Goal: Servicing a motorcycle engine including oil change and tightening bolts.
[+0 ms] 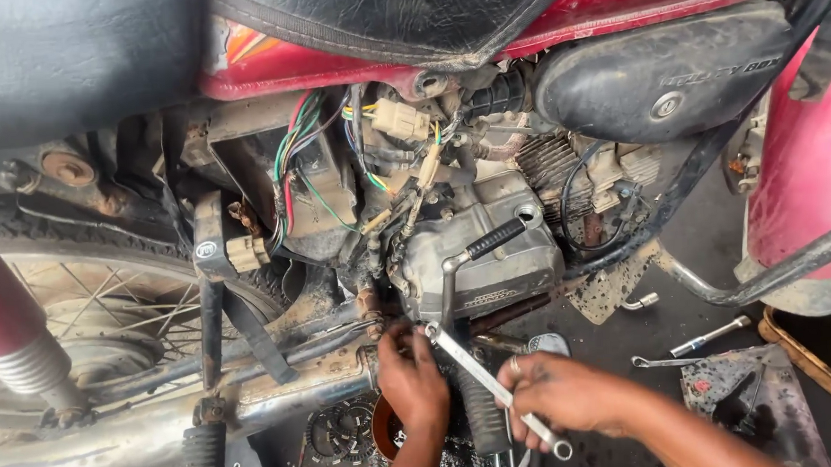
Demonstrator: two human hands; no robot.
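A red motorcycle stands side-on, its grey engine case (pixel 493 258) in the middle of the view. My right hand (pixel 561 392) grips a silver ring spanner (pixel 485 377), whose far end sits on a fastener at the lower edge of the engine. My left hand (pixel 412 381) reaches in beside that end, fingertips against the underside of the engine near the spanner head. A black-rubber kick lever (pixel 492 241) sticks out above the spanner.
Coloured wires and connectors (pixel 336 162) hang open above the engine. The chrome exhaust (pixel 142 437) and spoked rear wheel (pixel 107 316) lie left. A clutch plate (pixel 342 429) and loose spanners (pixel 710 336) rest on the dark floor. A rusty metal plate (pixel 742 396) lies right.
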